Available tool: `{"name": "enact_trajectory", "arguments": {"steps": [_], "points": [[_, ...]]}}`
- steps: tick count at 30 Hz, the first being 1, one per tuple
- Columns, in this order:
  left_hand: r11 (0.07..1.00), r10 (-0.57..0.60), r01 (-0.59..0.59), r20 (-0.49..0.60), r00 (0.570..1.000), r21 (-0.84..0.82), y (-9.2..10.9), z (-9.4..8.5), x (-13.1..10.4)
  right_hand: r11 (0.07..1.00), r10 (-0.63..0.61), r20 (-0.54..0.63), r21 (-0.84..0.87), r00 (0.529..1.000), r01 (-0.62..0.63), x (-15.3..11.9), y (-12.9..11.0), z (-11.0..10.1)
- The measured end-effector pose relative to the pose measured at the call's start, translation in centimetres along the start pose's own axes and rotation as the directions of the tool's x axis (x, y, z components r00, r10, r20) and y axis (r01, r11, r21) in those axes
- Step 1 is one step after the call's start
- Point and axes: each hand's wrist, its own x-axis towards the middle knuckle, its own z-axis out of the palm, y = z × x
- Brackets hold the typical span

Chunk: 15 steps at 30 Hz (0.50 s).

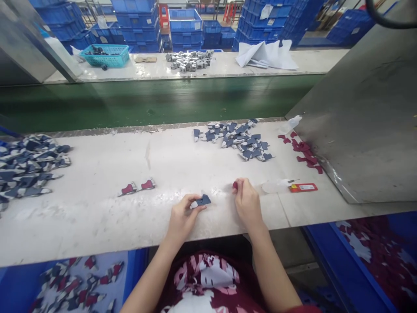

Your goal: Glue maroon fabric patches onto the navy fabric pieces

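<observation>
"From the head view, with the clock centred on the blue-grey piece [204, 200], how is that piece held?"

"The left hand [184, 216] pinches it by opposite edges, thumb near six o'clock and fingers at nine, likely so its broad face stays uncovered."

"And the right hand [247, 202]?"

"Between two and three o'clock, well apart from the left. Its thumb and forefinger press on a small red piece [235, 185]; a tip grip probably suits something that little. The other fingers look curled in."

"Why the piles where they are?"

"My guess is reach and sorting: blue-grey pile [241, 139] at one o'clock, loose red pieces [304, 152] at two, on the right hand's side. The clear bottle [275, 187] lies at three, beside an orange-red packet [304, 188], perhaps to be handy."

"Now count."

"One piece in each hand. Two red-faced pieces [148, 184] at nine o'clock, spaced out, maybe to keep them from knocking together. One bottle there at three, one packet. Two bins below the bench [107, 161]: the left bin [130, 267] at eight, the right bin [342, 261] near four."

"And the piles?"

"Too overlapped to count, including the left pile [29, 165], farther out at nine."
</observation>
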Motion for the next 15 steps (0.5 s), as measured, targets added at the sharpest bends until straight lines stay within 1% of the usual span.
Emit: {"name": "enact_trajectory", "arguments": {"steps": [2,4,6,8,10,12,14,15], "points": [[0.998,-0.046,0.046,0.004,0.999,-0.03,0.1,0.0,0.0,0.979,-0.029,0.121,0.203,0.992,0.004,-1.0,-1.5,-0.3],[0.994,-0.084,0.085,0.021,0.996,-0.067,0.2,0.0,0.0,0.94,-0.078,0.197,0.34,0.977,0.007,-2.0,-2.9,-0.5],[0.988,-0.107,0.111,0.043,0.993,-0.104,0.2,0.0,0.0,0.909,-0.12,0.22,0.416,0.968,0.018,-2.8,-3.9,-0.4],[0.985,-0.114,0.12,0.057,0.992,-0.125,0.3,0.0,0.0,0.888,-0.13,0.214,0.46,0.968,0.018,-3.4,-4.6,-0.2],[0.984,-0.11,0.118,0.063,0.992,-0.131,0.3,-0.1,0.0,0.867,-0.081,0.199,0.498,0.977,-0.03,-3.8,-4.8,0.1],[0.984,-0.11,0.119,0.068,0.992,-0.132,0.3,-0.1,0.0,0.835,0.019,0.205,0.536,0.979,-0.128,-4.2,-4.9,0.3],[0.984,-0.115,0.124,0.07,0.991,-0.13,0.3,-0.1,0.0,0.801,0.109,0.232,0.555,0.967,-0.223,-4.4,-4.9,0.4],[0.983,-0.119,0.128,0.073,0.99,-0.13,0.3,-0.1,0.0,0.787,0.134,0.247,0.562,0.96,-0.255,-4.5,-4.8,0.5]]}}
